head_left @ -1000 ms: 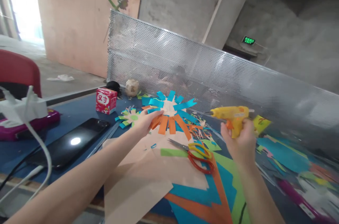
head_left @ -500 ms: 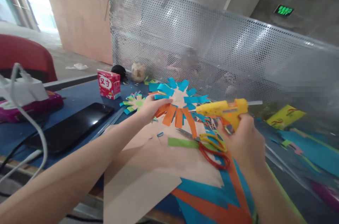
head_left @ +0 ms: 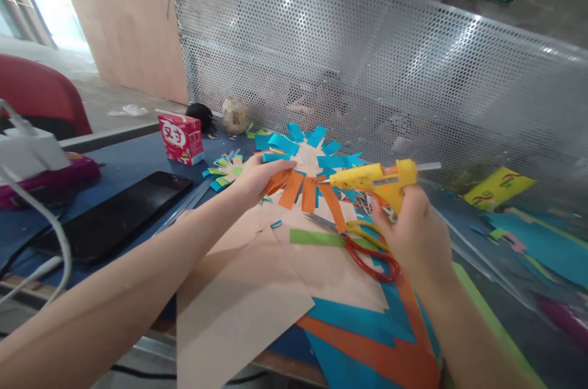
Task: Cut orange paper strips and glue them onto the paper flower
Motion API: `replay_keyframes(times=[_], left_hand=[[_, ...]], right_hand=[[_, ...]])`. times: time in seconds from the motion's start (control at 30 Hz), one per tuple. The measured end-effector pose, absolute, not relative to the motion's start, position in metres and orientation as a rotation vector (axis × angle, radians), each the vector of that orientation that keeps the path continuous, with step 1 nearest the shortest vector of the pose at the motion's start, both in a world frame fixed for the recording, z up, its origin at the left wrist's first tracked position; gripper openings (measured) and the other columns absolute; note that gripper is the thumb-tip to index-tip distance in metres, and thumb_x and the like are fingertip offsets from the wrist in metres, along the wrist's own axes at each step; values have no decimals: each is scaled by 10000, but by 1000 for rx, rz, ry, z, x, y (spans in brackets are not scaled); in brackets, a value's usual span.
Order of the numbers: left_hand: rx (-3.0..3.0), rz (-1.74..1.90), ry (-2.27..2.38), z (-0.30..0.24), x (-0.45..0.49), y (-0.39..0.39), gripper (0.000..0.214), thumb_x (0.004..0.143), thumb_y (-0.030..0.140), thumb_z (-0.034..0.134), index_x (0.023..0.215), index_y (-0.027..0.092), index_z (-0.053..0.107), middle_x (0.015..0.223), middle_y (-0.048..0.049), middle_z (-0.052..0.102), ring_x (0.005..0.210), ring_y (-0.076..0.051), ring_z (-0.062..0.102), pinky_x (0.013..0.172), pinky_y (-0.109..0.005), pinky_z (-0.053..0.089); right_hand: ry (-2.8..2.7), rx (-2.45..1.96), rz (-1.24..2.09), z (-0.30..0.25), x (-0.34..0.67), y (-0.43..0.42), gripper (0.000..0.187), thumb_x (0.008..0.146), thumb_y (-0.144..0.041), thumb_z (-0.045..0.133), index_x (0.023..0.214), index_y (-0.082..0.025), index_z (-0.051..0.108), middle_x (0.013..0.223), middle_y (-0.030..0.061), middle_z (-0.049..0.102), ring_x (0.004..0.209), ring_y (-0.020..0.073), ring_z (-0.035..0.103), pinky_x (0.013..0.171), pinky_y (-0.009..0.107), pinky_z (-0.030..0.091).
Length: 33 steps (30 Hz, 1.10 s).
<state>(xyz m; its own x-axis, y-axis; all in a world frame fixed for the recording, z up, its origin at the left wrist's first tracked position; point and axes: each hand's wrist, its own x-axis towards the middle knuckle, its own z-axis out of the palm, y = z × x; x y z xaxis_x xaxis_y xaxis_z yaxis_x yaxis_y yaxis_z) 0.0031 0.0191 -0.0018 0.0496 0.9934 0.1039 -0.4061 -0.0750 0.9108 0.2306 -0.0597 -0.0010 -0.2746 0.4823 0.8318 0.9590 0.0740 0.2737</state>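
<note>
My left hand (head_left: pixel 263 177) pinches the left side of a paper flower (head_left: pixel 307 159), which has a pale round middle with blue strips above and orange strips below. In my right hand (head_left: pixel 418 223) is a yellow hot glue gun (head_left: pixel 374 179), a clear glue stick poking from its back. Its nozzle points left and meets the flower's lower right edge, by the orange strips. Below lie scissors (head_left: pixel 372 254) with red and yellow handles, over a green paper strip (head_left: pixel 316 237) on pale paper sheets (head_left: pixel 257 266). A smaller green and blue paper flower (head_left: pixel 229 169) rests behind my left hand.
A black phone (head_left: pixel 119 211), a red box (head_left: pixel 180 138) and a white power adapter (head_left: pixel 32 153) with cables stand at left. Blue and orange paper (head_left: pixel 367 346) lies at the front. A yellow packet (head_left: pixel 498 188) sits at right. A perforated metal screen (head_left: pixel 294 40) borders the back.
The glue gun has moved slightly left, bringing its nozzle to the flower's edge by the orange strips. My left hand keeps its hold on the flower. The camera view has shifted a little.
</note>
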Motion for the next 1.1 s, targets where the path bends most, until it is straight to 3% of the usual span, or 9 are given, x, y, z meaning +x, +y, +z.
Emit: replay_keyframes(times=[0.73,1.1], left_hand=[[966,1432,775,0,2,21,198,494,130,713,506,149,517,532,10,584,508,-116,570,497,-221,463],[971,1458,747,-1,1,23,165,503,118,707,567,134,556,568,3,607,507,-102,572,525,-211,477]], right_hand=[[-1775,-1497,-1170,2,238,-59,269,820,-315,423,1002,-128,357,725,70,521,570,179,516,410,243,342],[-1784,-1446,-1274,4,237,-60,164,801,-264,444,893,-140,389,677,50,525,545,168,540,381,223,321]])
